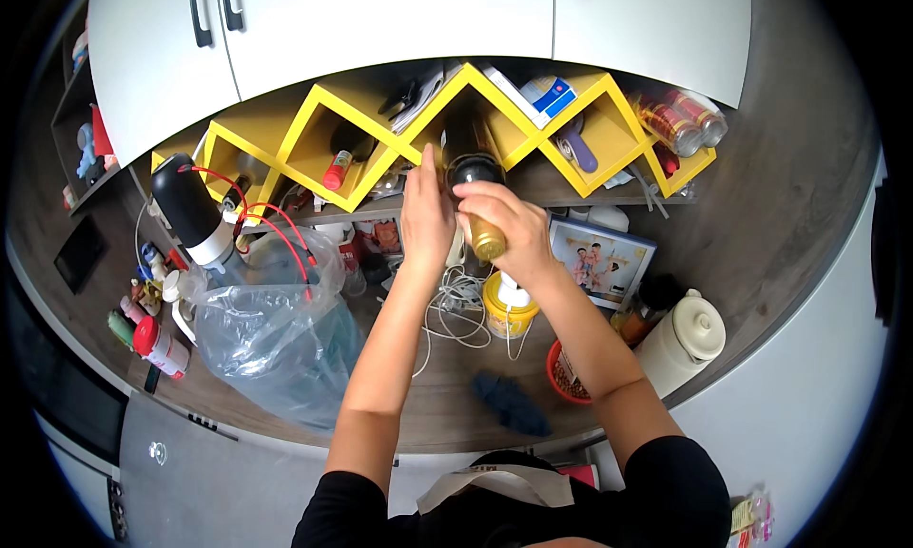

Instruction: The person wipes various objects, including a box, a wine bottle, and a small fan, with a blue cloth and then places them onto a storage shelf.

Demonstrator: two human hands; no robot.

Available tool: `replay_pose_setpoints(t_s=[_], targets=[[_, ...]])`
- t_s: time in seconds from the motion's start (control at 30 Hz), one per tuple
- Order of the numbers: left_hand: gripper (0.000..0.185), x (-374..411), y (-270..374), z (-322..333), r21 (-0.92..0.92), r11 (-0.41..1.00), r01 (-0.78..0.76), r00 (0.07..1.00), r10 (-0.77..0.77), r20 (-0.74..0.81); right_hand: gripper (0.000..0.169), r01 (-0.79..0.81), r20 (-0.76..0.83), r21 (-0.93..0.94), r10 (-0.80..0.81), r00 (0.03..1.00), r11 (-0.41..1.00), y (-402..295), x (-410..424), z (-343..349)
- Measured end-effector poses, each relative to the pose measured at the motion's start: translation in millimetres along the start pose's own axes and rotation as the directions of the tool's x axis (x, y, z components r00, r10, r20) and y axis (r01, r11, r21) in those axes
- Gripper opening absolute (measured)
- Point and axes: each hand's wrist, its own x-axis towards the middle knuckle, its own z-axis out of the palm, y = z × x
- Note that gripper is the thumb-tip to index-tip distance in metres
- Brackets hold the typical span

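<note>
A dark glass bottle with gold foil on its neck lies in a middle bay of the yellow zigzag rack, its neck towards me. My right hand is closed around the neck, and the gold cap sticks out below the fingers. Along the bottle's left side is my left hand, flat with straight fingers and grasping nothing visible. Whether it touches the glass I cannot tell. The bottle's base is hidden deep in the bay.
Below the hands stand a yellow tub and tangled white cables. A plastic-wrapped water jug with a black pump is on the left. To the right are a framed photo and cream jug. White cabinets overhang the rack.
</note>
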Motion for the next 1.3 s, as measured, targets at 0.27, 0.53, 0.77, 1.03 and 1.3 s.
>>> replay_pose_setpoints(t_s=[0.27,0.53,0.77,1.03,1.3], targets=[[0.031,-18,-21,-8,-0.383,0.873,0.302,0.948,-0.318,0.021,0.035,-0.321,0.144,-0.103,0.333,0.932,0.942,36,4,15],[0.040,-25,-1,-18,-0.612,0.726,0.314,0.949,-0.255,0.184,0.063,-0.504,0.097,0.164,0.495,0.864,0.848,30,-10,12],[0.037,-20,13,-16,-0.533,0.794,0.292,0.951,-0.184,0.248,0.048,-0.621,0.179,0.570,0.656,0.733,0.538,30,-26,-3],[0.019,-18,20,-10,-0.443,0.826,0.347,0.937,-0.321,0.136,0.017,-0.679,0.145,0.534,0.736,0.661,0.504,53,-31,14],[0.028,-5,21,3,-0.238,0.942,0.236,0.969,-0.245,-0.008,0.016,-0.801,0.298,0.465,0.785,0.543,0.378,38,-103,14]])
